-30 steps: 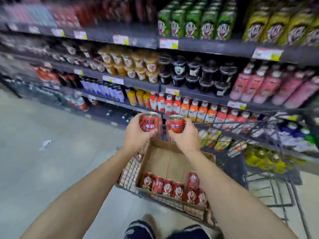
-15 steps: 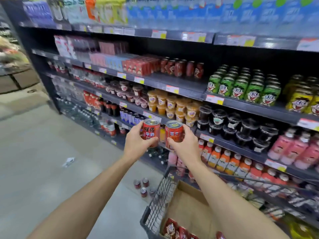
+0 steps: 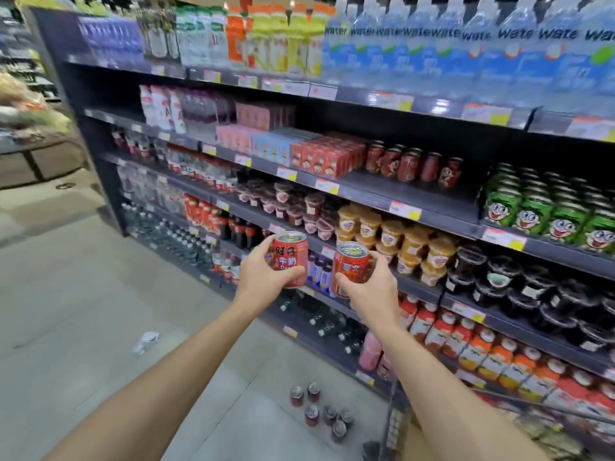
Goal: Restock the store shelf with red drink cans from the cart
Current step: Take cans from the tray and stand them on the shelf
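Before shelf [image 3: 409, 197], cans [image 3: 289, 259] within fingers [image 3: 266, 252].

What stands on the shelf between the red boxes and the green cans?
A short row of red cans, with bare shelf in front, in the head view.

A tall dark shelving unit [image 3: 416, 191] ran along the right side of the aisle, its tiers edged with white-and-yellow price tags [image 3: 404, 209]. Water bottles [image 3: 432, 44] lined the top tier; green cans [image 3: 549, 211], yellow jelly cups [image 3: 392, 234] and dark cups [image 3: 519, 281] filled the lower ones. The pale grey floor [image 3: 83, 311] held a scrap of paper [image 3: 145, 341]. Another display [image 3: 30, 128] stood blurred at far left.
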Demonstrator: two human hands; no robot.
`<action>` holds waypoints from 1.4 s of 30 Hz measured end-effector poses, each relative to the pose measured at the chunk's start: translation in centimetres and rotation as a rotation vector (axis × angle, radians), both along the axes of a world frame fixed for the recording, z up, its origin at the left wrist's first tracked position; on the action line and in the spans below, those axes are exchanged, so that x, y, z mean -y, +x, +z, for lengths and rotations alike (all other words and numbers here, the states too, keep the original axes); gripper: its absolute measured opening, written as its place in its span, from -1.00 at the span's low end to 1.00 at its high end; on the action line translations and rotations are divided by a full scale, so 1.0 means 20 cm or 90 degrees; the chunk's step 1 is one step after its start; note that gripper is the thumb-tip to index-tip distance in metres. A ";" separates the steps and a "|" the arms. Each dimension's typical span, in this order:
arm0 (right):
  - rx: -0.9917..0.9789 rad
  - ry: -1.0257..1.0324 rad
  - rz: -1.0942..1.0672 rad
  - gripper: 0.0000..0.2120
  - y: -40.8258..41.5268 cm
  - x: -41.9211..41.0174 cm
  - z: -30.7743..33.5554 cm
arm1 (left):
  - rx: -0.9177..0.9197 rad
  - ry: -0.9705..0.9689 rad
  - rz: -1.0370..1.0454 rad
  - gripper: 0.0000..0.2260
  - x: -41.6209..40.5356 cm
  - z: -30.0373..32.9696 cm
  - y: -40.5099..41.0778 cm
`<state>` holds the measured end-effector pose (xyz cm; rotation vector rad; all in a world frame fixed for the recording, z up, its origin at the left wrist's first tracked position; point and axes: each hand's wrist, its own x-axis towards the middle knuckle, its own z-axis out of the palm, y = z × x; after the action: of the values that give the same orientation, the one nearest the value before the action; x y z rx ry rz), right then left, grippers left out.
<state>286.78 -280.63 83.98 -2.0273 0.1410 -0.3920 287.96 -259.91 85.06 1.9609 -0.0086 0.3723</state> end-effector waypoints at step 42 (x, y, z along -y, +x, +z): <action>0.060 0.001 -0.340 -0.30 1.66 0.88 0.15 | 0.080 0.079 -0.369 -0.30 1.00 0.27 1.98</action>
<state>320.01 -298.19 86.99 -1.9463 0.6288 -0.8173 327.65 -279.87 90.44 1.9499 -0.6787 0.1094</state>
